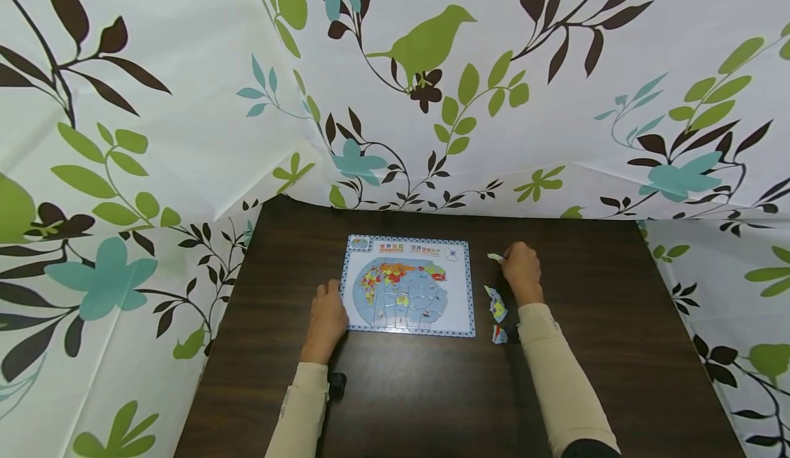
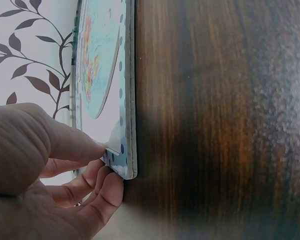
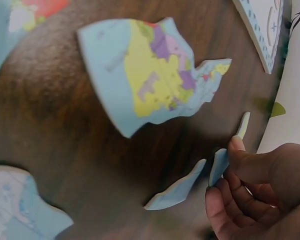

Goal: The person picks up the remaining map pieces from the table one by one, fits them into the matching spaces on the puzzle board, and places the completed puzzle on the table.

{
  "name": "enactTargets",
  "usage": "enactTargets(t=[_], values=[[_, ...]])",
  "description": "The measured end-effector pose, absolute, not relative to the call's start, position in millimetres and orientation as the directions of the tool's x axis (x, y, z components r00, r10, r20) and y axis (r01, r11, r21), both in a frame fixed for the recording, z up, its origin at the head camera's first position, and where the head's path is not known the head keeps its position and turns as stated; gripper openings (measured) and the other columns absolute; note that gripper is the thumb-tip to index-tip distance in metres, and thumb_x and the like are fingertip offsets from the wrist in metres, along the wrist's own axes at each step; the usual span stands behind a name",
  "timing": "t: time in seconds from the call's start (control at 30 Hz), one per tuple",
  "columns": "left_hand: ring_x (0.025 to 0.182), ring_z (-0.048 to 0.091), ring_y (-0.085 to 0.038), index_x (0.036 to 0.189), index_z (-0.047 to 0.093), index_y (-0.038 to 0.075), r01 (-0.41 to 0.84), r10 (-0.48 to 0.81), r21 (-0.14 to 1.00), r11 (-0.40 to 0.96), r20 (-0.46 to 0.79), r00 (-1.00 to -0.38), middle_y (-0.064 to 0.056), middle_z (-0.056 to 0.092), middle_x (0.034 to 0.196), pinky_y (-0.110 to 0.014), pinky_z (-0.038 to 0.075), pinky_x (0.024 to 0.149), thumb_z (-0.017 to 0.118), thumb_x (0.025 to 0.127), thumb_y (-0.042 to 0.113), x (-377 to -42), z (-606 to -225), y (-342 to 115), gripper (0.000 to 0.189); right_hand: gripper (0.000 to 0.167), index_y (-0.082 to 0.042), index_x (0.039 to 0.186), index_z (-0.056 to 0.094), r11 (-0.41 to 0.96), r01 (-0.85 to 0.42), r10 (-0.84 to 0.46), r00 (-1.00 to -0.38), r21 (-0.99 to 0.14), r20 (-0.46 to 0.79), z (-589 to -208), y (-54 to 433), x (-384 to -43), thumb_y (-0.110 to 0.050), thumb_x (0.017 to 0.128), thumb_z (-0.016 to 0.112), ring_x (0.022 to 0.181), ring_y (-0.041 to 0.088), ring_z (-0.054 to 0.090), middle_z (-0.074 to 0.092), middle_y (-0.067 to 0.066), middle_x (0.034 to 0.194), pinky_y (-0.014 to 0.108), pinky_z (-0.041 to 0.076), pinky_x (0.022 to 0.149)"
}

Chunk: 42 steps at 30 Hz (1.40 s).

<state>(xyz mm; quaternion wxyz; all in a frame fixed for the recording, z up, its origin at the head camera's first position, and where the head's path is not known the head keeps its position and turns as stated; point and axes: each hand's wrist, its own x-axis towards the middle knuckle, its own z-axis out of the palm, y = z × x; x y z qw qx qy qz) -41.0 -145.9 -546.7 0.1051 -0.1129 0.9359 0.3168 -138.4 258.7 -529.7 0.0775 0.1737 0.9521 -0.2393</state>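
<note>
On the dark brown wood-grain table [image 1: 401, 389], in the head view, lay the white rectangular puzzle board with a blue dotted border [image 1: 472, 307], its oval blue world map [image 1: 401, 290] mostly filled in, so it seemed, with bright land at the upper left; the oval's right side looked cut in, and pieces were probably wanting there. The left hand [image 1: 327, 312] was at the board's left edge; the right hand [image 1: 521, 269], to the right of the board, held a thin pale map piece [image 1: 494, 257]. Nearer the body, a blue, yellow and purple piece [image 1: 496, 305] and a smaller red and blue piece [image 1: 498, 335] lay loose beside the board. In the left wrist view, the left hand's thumb and fingertips pinched the board's corner; whether that corner was raised could not be told. In the right wrist view, the right hand's thumb and fingers pinched the thin piece. A light blue sliver [image 3: 177, 189] lay near it and a white and pale blue piece [image 3: 25, 205] farther off, so at least five pieces appeared unplaced.
</note>
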Motion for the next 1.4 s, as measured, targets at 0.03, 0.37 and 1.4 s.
enactTargets(t=[0.03,0.37,1.4], values=[[0.119,0.057,-0.049,0.147,0.049,-0.003,-0.279,-0.144,0.568,0.774,-0.270,-0.952,-0.032,0.054,0.135,-0.062,0.050,0.101,0.052,0.104,-0.003,-41,-547,-146,0.043,0.016,0.005,0.106,0.072,0.829,0.363,0.289,-0.930,-0.427,-0.229,-529,258,-139,-0.009,0.099,0.073,0.109,0.051,0.070,0.073,0.032,0.117,0.061,0.056,0.089],[0.122,0.057,-0.050,0.147,0.050,-0.001,-0.282,-0.150,0.565,0.776,-0.268,-0.952,-0.031,0.054,0.137,-0.063,0.049,0.101,0.050,0.105,-0.002,-40,-547,-146,0.042,0.012,0.000,0.100,0.070,0.808,0.311,0.248,-0.950,-0.500,-0.189,-518,244,-146,-0.011,0.100,0.074,0.095,0.044,0.069,0.074,0.025,0.106,0.056,0.055,0.082],[0.129,0.054,-0.046,0.152,0.048,0.002,-0.320,-0.178,0.573,0.754,-0.290,-0.940,-0.029,0.052,0.145,-0.062,0.048,0.108,0.048,0.109,0.003,-42,-550,-146,0.043,0.008,-0.002,0.101,0.077,0.791,0.193,-0.010,-0.944,-0.580,-0.329,-528,169,-143,-0.010,0.097,0.078,0.089,0.027,0.063,0.071,0.016,0.102,0.037,0.050,0.077]])
